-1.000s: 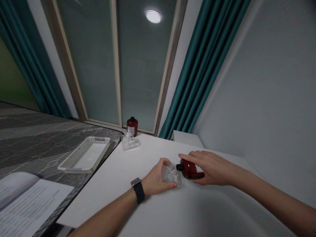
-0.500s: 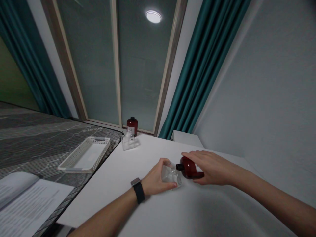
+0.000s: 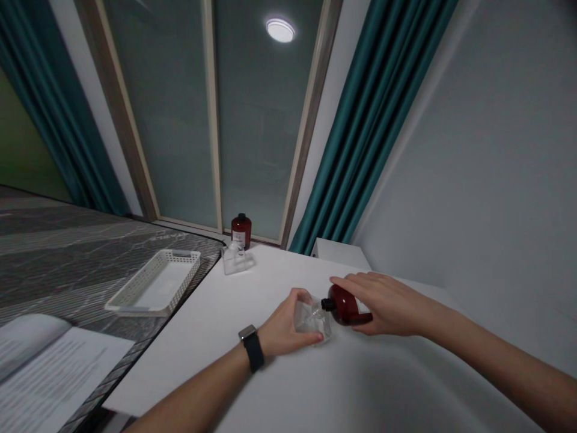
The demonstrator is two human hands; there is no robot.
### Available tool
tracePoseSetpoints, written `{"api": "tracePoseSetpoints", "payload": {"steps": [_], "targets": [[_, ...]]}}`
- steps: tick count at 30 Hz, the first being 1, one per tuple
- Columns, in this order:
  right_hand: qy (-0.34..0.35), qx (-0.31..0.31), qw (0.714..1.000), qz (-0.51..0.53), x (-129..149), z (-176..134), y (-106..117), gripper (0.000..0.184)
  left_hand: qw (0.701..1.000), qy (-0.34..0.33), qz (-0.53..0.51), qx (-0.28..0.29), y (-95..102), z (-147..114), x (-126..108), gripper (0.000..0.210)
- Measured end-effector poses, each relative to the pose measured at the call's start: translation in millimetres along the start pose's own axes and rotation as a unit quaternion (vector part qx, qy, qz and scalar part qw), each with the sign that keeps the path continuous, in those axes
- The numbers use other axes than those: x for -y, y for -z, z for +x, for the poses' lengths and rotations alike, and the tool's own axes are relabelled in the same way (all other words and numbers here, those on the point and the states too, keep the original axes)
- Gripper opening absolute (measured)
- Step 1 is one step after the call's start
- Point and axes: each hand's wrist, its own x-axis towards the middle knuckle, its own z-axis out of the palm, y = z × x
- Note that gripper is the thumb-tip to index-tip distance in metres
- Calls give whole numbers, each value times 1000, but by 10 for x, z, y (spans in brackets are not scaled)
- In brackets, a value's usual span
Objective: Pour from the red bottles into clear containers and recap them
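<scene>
Right hand (image 3: 391,305) gripped glossy, rounded red-brown bottle (image 3: 346,305), tipped sideways, black neck (image 3: 328,305) at transparent boxy container (image 3: 309,316) left hand (image 3: 280,329) clasped. Smooth white tabletop (image 3: 270,273) lay beneath, room toward straight left edge.

Dim, greyish light; a round lamp (image 3: 280,30) glares white in the window (image 3: 256,138) at twelve o'clock. Soft shadow darkens the bench (image 3: 270,397) at five; the book (image 3: 67,370) blurs at eight.

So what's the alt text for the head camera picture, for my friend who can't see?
A person's right hand holds a red bottle sideways at a white table, its black neck facing a clear container in the left hand. A second red bottle stands farther back; a white basket is at left.
</scene>
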Motion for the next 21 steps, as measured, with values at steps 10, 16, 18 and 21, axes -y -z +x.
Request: {"api": "tracePoseSetpoints", "payload": {"steps": [10,16,18,21], "targets": [[8,-15,1000,-14,-27,-22,-20,71,1000,-7,-3,1,0,1,4,57],[10,-19,1000,-20,-32,-22,-27,70,1000,1,1,0,7,-5,-10,57],[12,-21,999,-22,-33,-20,-27,70,1000,5,1,1,9,-3,-17,57],[13,-20,999,-24,-28,-21,-23,71,1000,8,1,0,9,1,-20,57]]}}
